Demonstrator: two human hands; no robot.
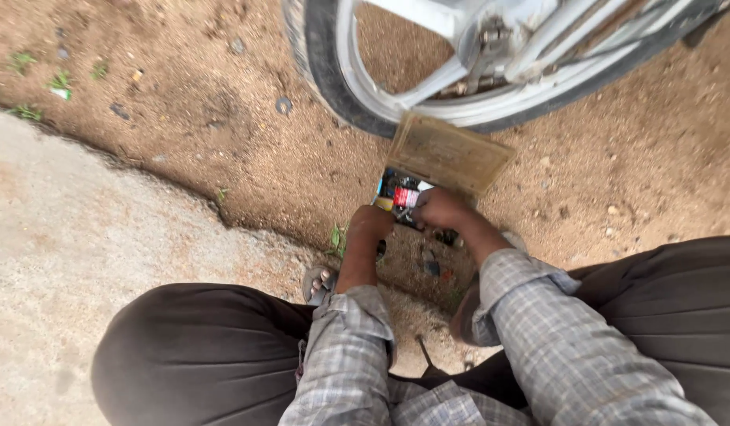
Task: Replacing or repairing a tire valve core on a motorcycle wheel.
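Observation:
A small open box (396, 192) with colourful items inside lies on the dirt, its worn tan lid (448, 153) tipped back against a wheel. My right hand (438, 208) is in the box with fingers curled over the contents; what it grips is hidden. My left hand (370, 223) rests at the box's near left edge, fingers closed or tucked under, and I cannot see if it holds anything. Both arms wear grey checked sleeves rolled at the forearm.
A motorcycle wheel (357, 95) with black tyre and silver rim stands just beyond the box. Brown dirt with pebbles surrounds it. A pale concrete slab (73, 237) lies on the left. My knees in dark trousers (199, 355) frame the bottom; a sandalled foot (318, 282) shows between them.

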